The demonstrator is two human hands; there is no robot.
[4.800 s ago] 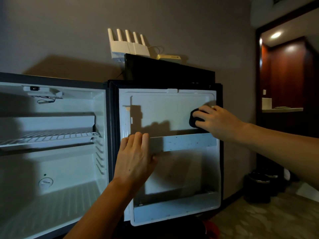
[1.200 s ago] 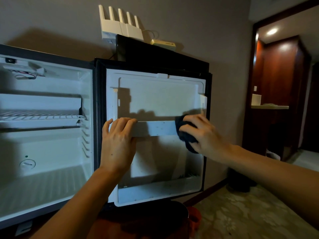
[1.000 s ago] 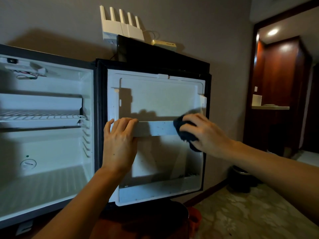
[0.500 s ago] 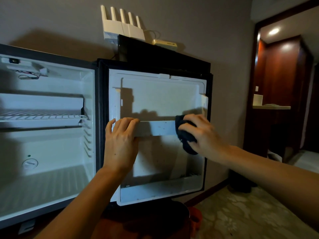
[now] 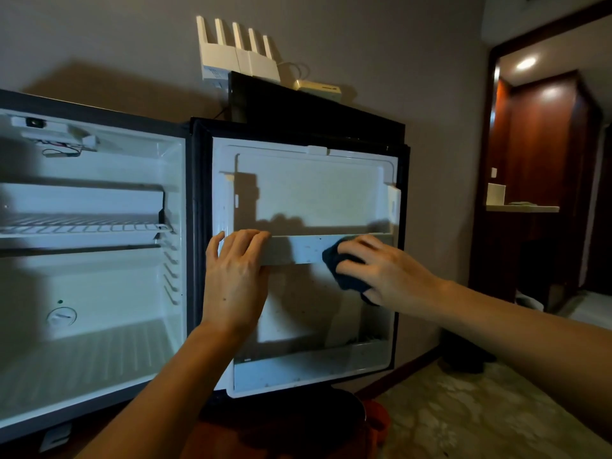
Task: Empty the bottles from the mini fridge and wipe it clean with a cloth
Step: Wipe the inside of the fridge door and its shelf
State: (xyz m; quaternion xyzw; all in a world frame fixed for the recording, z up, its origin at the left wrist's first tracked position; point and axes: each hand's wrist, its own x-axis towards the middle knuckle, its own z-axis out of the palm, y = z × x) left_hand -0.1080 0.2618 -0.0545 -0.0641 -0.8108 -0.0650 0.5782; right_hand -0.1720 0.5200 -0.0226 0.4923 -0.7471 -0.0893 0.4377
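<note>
My left hand [image 5: 236,279] lies flat with straight fingers on the left end of the white plastic door shelf rail [image 5: 298,249], steadying it. My right hand [image 5: 374,270] holds the dark, bunched cleaning cloth [image 5: 344,270] curled under its fingers and presses it against the right part of that same rail, on the inside of the open white-lined fridge door [image 5: 308,193].

I judge the cloth soft and light, easy to fold over an edge, so a bunched grip with the fingertips behind it suits a narrow rail. The rail looks like thin moulded plastic, stiff enough to rub but likely to flex or pop off its side clips if I lean hard, hence the bracing hand. The door swings on its hinge, so pressing on it may push it away.

Dark specks dot the rail and the door panel below it. The lower white door bin [image 5: 298,372] holds no bottle that I can see.

Further left, the open white fridge cabinet [image 5: 99,293] shows a white wire shelf [image 5: 82,225] and a round dial [image 5: 62,316] on the back wall, with no bottles in sight.

Beyond, a white multi-antenna router [image 5: 238,54] stands against the wall above a black box [image 5: 314,111] on the fridge top. I can read no brand, label or writing anywhere.
</note>
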